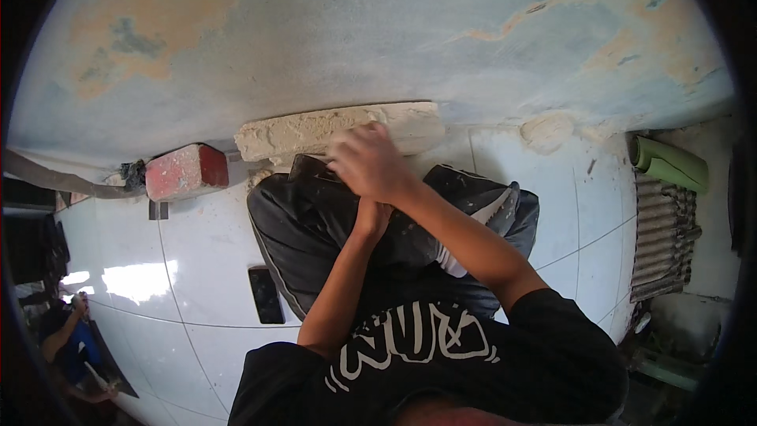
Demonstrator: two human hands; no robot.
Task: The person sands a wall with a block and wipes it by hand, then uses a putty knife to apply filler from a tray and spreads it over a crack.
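My right hand is blurred, just in front of a long cream plaster-like block set against the foot of the wall. Whether its fingers touch the block or grip anything is unclear. My left hand lies under the right one; only the wrist area shows and its fingers are hidden. A dark flat-sided object juts out left of the hands, above my knee; what it is cannot be made out. Both arms cross over my dusty black trousers.
A worn red-painted block stands left by the wall. On the white tiled floor lies a black smartphone. Corrugated sheets and a green roll are at right. Another person is at far left. The wall has peeling paint.
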